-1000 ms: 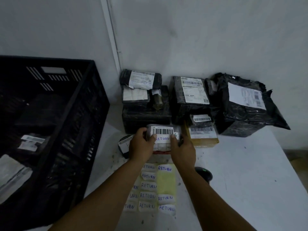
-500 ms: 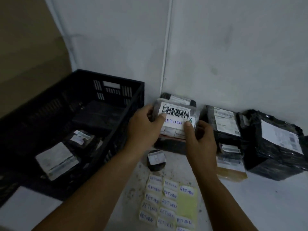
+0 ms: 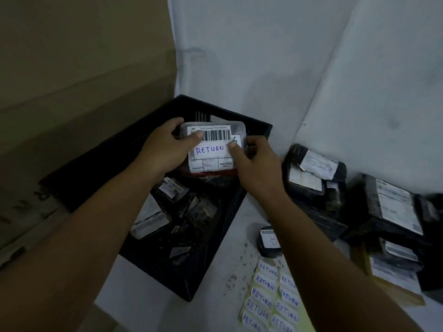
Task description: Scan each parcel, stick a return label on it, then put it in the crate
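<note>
**Labelled parcel over the crate, a pile left to do**

You've got the parcel (image 3: 212,149) pinched from both sides: left hand (image 3: 165,149) wrapped on its left edge with the thumb across the barcode, right hand (image 3: 254,161) on the right edge with the thumb on the corner of the RETURN label (image 3: 210,149). It's hanging in the air above the crate (image 3: 211,267), not set down yet.

So for this one the sticker is plainly on, and I'd guess the scan is done too, though nothing here proves it. Only the drop is left. Under your hands the crate already has a few parcels lying in it.

To the right of your right hand there's a pile (image 3: 347,195) stacked against the wall, none showing a RETURN sticker that I can see. Below your right arm, the label sheet (image 3: 271,298) on the counter (image 3: 239,238) has plenty left.

Hard to call: it's dim and blurry, so the count in the crate is a guess. No scanner that I can make out. The small dark thing (image 3: 268,240) by your right forearm could be anything. The pile and sheet run off the frame.
</note>
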Demonstrator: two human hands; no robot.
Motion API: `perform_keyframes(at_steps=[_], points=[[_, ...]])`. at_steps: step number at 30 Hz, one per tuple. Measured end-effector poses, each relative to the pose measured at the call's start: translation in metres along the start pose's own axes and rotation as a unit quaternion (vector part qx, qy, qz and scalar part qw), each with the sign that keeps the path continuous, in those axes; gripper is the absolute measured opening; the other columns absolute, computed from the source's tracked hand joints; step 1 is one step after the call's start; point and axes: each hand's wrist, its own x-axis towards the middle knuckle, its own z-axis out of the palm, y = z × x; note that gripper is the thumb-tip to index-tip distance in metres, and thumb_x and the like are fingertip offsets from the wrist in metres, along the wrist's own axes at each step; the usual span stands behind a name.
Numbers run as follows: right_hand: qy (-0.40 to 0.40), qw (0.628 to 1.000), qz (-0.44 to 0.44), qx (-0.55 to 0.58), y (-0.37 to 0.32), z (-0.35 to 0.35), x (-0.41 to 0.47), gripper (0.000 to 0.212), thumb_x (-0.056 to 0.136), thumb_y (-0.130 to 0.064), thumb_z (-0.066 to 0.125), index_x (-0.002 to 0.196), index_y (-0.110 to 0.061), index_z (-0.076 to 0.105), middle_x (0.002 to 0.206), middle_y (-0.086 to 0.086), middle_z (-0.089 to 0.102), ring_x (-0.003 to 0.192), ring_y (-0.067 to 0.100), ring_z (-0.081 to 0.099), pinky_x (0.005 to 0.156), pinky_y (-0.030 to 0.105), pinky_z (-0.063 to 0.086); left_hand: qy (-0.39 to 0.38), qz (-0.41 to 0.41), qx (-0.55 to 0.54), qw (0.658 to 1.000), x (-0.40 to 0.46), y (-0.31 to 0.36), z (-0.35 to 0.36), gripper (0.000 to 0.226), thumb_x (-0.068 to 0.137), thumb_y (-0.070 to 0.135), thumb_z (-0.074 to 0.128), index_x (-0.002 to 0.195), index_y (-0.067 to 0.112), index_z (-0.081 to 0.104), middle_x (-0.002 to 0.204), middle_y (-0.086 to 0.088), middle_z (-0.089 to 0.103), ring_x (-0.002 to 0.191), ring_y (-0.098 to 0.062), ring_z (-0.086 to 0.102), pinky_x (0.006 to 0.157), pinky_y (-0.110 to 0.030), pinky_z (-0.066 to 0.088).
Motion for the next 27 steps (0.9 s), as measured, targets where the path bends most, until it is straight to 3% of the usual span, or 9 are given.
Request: perform_keyframes(at_steps=[5,10,13,15,17,19,22,24,27], points=[[-0.158,0.976,0.029,-0.148,0.002,0.048,0.040,0.042,0.091,-0.049,0.062,0.111,-0.012,0.057,0.089,-0.004,0.056,0.071,0.008,0.049,0.055,0.023,0.035,-0.062,-0.111,0.057,0.990,0.031,-0.047,-0.022,0.045,0.084,0.043,0.074,0.116,0.015,0.059,0.107,-0.004,0.066,0.090,-0.018,0.067,0.068,-0.035,0.061],[-0.333,0.895,0.055,-0.292,0.001,0.079,0.069,0.037,0.095,-0.034,0.060,0.107,0.001,0.066,0.084,0.007,0.062,0.086,0.023,0.061,0.069,0.030,0.046,-0.194,-0.263,0.054,0.944,0.052,-0.079,-0.014,0.040,0.088,0.032,0.074,0.111,0.001,0.063,0.100,-0.011,0.069,0.090,-0.022,0.069,0.073,-0.036,0.061],[-0.423,0.826,0.080,-0.365,-0.002,0.092,0.081,0.033,0.094,-0.024,0.063,0.115,0.002,0.066,0.107,0.014,0.067,0.098,0.029,0.066,0.083,0.034,0.056,-0.254,-0.307,0.081,0.914,0.057,-0.092,-0.002,0.054,0.089,0.030,0.072,0.129,-0.002,0.056,0.127,-0.011,0.061,0.110,-0.026,0.064,0.067,-0.033,0.060],[-0.468,0.788,0.090,-0.390,0.002,0.100,0.084,0.035,0.095,-0.020,0.064,0.125,-0.002,0.062,0.122,0.014,0.063,0.109,0.029,0.064,0.094,0.036,0.054,-0.291,-0.329,0.104,0.892,0.058,-0.100,0.009,0.051,0.092,0.029,0.069,0.131,0.002,0.054,0.135,-0.013,0.055,0.117,-0.029,0.059,0.071,-0.035,0.058],[-0.487,0.767,0.096,-0.406,0.010,0.106,0.085,0.038,0.094,-0.016,0.065,0.130,-0.003,0.057,0.128,0.013,0.060,0.115,0.029,0.061,0.098,0.034,0.051,-0.337,-0.352,0.112,0.866,0.055,-0.110,0.021,0.033,0.097,0.029,0.063,0.122,0.010,0.059,0.116,-0.010,0.065,0.100,-0.024,0.065,0.080,-0.039,0.058],[-0.506,0.742,0.094,-0.429,0.019,0.111,0.085,0.043,0.094,-0.017,0.066,0.133,-0.004,0.055,0.130,0.013,0.058,0.116,0.029,0.060,0.096,0.034,0.049,-0.378,-0.378,0.126,0.836,0.050,-0.118,0.034,0.025,0.099,0.033,0.057,0.115,0.013,0.061,0.100,-0.007,0.066,0.080,-0.022,0.064,0.076,-0.038,0.058],[-0.534,0.693,0.073,-0.479,0.033,0.117,0.086,0.048,0.095,-0.020,0.065,0.137,-0.004,0.052,0.132,0.013,0.056,0.100,0.023,0.057,0.083,0.029,0.048,-0.415,-0.378,0.169,0.810,0.047,-0.128,0.049,0.060,0.093,0.043,0.062,0.132,0.000,0.047,0.123,-0.023,0.061,0.088,-0.034,0.067,0.066,-0.040,0.058],[-0.530,0.685,0.041,-0.498,0.042,0.123,0.088,0.044,0.094,-0.018,0.064,0.134,-0.004,0.054,0.130,0.012,0.056,0.095,0.021,0.051,0.082,0.029,0.045,-0.428,-0.368,0.189,0.804,0.048,-0.131,0.055,0.078,0.089,0.052,0.062,0.136,-0.006,0.040,0.112,-0.029,0.064,0.083,-0.036,0.068,0.064,-0.039,0.060],[-0.518,0.687,0.018,-0.509,0.050,0.126,0.089,0.041,0.092,-0.015,0.064,0.132,-0.006,0.057,0.127,0.010,0.057,0.110,0.025,0.056,0.091,0.034,0.048,-0.434,-0.325,0.242,0.805,0.053,-0.132,0.056,0.083,0.085,0.064,0.059,0.131,-0.004,0.046,0.088,-0.019,0.068,0.066,-0.027,0.067,0.059,-0.033,0.060]])
